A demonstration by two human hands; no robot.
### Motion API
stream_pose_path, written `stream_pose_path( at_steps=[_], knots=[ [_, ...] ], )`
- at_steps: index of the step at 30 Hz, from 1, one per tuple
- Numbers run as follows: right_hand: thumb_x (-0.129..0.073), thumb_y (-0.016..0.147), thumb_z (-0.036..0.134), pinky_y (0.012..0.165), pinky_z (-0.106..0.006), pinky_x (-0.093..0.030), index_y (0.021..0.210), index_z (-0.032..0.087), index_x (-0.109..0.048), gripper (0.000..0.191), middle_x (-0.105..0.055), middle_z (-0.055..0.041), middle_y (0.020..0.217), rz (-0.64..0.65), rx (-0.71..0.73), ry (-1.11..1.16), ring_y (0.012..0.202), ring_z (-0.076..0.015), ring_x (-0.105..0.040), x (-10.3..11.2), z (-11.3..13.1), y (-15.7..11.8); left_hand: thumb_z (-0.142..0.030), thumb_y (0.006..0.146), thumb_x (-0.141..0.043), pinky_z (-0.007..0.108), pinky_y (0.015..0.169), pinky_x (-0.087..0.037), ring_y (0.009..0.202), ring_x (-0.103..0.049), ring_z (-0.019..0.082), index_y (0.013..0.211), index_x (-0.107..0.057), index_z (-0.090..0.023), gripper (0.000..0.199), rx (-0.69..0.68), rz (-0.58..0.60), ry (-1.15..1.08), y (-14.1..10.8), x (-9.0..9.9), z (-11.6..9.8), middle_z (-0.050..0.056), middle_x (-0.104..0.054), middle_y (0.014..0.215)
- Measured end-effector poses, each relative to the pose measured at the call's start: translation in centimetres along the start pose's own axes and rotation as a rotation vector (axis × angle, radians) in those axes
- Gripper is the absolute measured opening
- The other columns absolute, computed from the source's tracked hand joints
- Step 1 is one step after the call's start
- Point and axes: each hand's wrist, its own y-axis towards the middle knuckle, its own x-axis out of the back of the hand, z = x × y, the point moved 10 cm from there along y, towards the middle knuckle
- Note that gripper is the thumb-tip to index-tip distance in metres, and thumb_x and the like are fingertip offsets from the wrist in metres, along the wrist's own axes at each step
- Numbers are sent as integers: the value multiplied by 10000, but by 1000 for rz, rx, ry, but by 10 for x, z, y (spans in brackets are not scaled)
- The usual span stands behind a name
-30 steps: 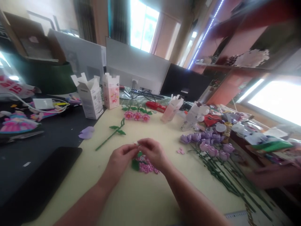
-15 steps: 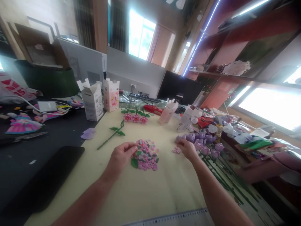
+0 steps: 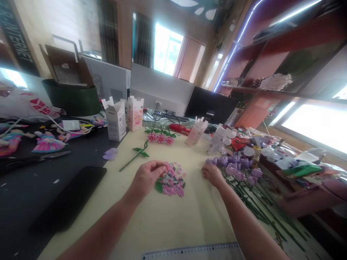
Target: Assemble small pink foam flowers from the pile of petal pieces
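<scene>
My left hand pinches thumb and forefinger together at the left edge of a pile of small pink, white and green toy flower pieces. Whatever it pinches is too small to make out. To the right of the pile, my right hand has its fingers curled down at the mat, beside the lilac toy roses. Its fingertips are partly hidden, and I cannot make out what they hold. Beyond my left hand lies a green leafy stem. Farther back are pink toy blossoms with green leaves.
A ruler lies along the near edge of the pale mat. At left is a dark flat slab. Open cartons, a white one and a pink one, stand at the back before monitors. Clutter crowds the right side.
The view has swung slightly left. Small pink pieces that lay beside my right hand are no longer visible there; its fingers are now curled over that area. My left hand stays pinched at the pile.
</scene>
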Motion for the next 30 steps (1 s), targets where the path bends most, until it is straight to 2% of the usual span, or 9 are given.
stream_pose_path(
  at_steps=[5, 9, 12, 17, 20, 22, 26, 30],
  knots=[
    [-452, 837, 198, 854, -311, -449, 928, 191, -721, 284, -691, -77, 978, -32, -43, 26, 934, -213, -631, 1, -10, -4, -333, 740, -668, 246, 634, -481, 669, -583, 140, 897, -694, -146, 246, 10, -39, -16, -1, 6, 4, 35, -672, 736],
    [-527, 814, 305, 868, -326, -446, 942, 188, -718, 259, -681, -87, 967, -23, -12, 33, 942, -233, -621, -5, -2, -9, -343, 736, -675, 251, 654, -487, 685, -597, 143, 914, -691, -147, 266, 47, -52, -61, -2, 10, 17, 42, -685, 771],
    [-560, 791, 325, 883, -343, -440, 968, 179, -707, 272, -666, -99, 984, -33, -3, 33, 953, -244, -610, -6, 1, -16, -346, 727, -681, 267, 672, -497, 684, -597, 146, 919, -689, -137, 284, 74, -67, -77, -1, 15, 30, 54, -692, 790],
    [-527, 814, 283, 859, -322, -463, 1121, 181, -637, 342, -628, -103, 1139, -72, -48, 23, 984, -225, -602, 5, -12, -29, -355, 702, -701, 292, 704, -508, 690, -597, 155, 908, -689, -132, 304, 101, -110, -77, 3, 28, 44, 62, -695, 781],
    [-523, 768, 159, 794, -305, -476, 1133, 189, -627, 380, -643, -91, 1089, -67, -89, -18, 862, -201, -622, 7, -22, -33, -360, 700, -704, 293, 703, -509, 679, -596, 152, 913, -689, -135, 309, 112, -113, -71, 5, 30, 46, 59, -696, 774],
    [-526, 723, 94, 797, -302, -464, 1099, 172, -643, 401, -655, -99, 1043, -52, -106, -52, 864, -209, -619, 4, -26, -33, -364, 699, -706, 296, 719, -512, 699, -604, 157, 918, -691, -138, 315, 120, -105, -77, 5, 29, 46, 60, -699, 789],
    [-518, 710, 64, 803, -295, -441, 1047, 149, -661, 375, -668, -110, 986, -25, -126, -97, 920, -228, -608, -3, -26, -26, -371, 697, -708, 301, 731, -516, 710, -610, 161, 919, -697, -138, 322, 133, -106, -86, 3, 29, 47, 65, -701, 793],
    [-504, 688, 41, 767, -278, -427, 1057, 170, -642, 414, -659, -98, 1014, -14, -148, -123, 903, -214, -605, 3, -27, -25, -366, 700, -706, 295, 714, -514, 690, -604, 155, 913, -698, -137, 313, 137, -119, -81, 3, 31, 47, 64, -698, 777]
  ],
)
